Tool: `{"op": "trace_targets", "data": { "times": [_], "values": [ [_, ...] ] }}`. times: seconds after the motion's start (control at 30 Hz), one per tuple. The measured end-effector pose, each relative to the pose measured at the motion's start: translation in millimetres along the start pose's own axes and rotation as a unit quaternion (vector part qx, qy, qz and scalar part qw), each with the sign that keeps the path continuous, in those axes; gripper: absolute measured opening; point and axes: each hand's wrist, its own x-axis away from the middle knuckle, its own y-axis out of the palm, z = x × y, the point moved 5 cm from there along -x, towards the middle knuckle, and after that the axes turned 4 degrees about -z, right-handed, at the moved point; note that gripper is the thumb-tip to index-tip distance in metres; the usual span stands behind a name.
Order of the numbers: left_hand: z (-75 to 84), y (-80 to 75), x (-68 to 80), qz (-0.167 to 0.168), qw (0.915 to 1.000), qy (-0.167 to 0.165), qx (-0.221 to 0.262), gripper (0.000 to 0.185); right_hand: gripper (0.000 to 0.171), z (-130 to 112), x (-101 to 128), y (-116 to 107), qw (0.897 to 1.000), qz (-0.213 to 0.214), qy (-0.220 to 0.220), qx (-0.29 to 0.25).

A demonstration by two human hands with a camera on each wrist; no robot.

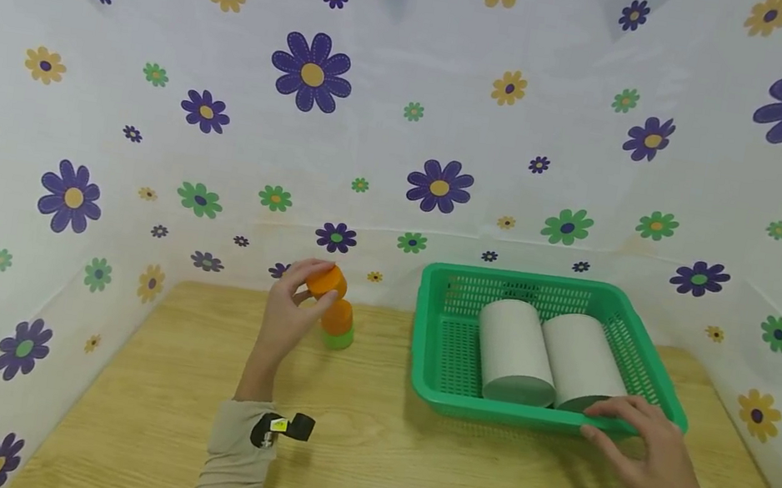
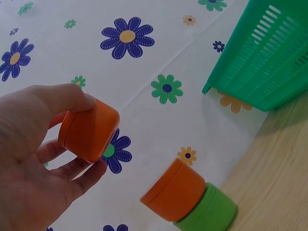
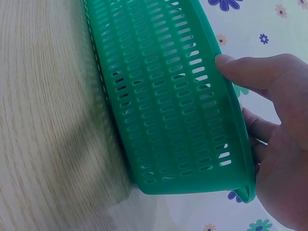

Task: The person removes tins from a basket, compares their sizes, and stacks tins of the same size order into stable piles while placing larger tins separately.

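Note:
My left hand (image 1: 283, 322) holds a small orange round container (image 2: 91, 131) between thumb and fingers; a thin seam runs round it near one end. Just below and beyond it on the table stands a stack, an orange container (image 2: 175, 190) on top of a green one (image 2: 210, 211). On the other side, my right hand (image 1: 654, 462) grips the near rim of a green plastic basket (image 1: 510, 411) close to its right corner, thumb outside and fingers over the edge. Two large white cylinders (image 1: 514, 348) lie side by side inside the basket.
The wooden table (image 1: 359, 458) ends at the back against a white sheet (image 1: 407, 35) printed with flowers, which also hangs at both sides. The basket stands at the back right, to the right of the stack. A black strap with a small device (image 1: 280, 428) sits on the left sleeve.

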Motion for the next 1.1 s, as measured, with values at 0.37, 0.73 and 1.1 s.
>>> {"op": "trace_targets", "data": {
  "times": [0.37, 0.73, 1.1],
  "values": [
    [-57.3, -2.7, 0.5, 0.008, 0.9991, -0.033, 0.026, 0.041, 0.038, 3, 0, -1, 1.0, 0.004, -0.009, -0.004],
    [-78.1, 0.1, 10.3, 0.031, 0.9982, -0.042, 0.028, 0.041, 0.041, 5, -1, -1, 1.0, 0.006, -0.015, -0.004],
    [-84.9, 3.5, 11.3, 0.031, 0.9986, -0.042, 0.006, 0.037, 0.039, 3, 1, 1, 1.0, -0.004, 0.003, 0.008]
  ]
}}
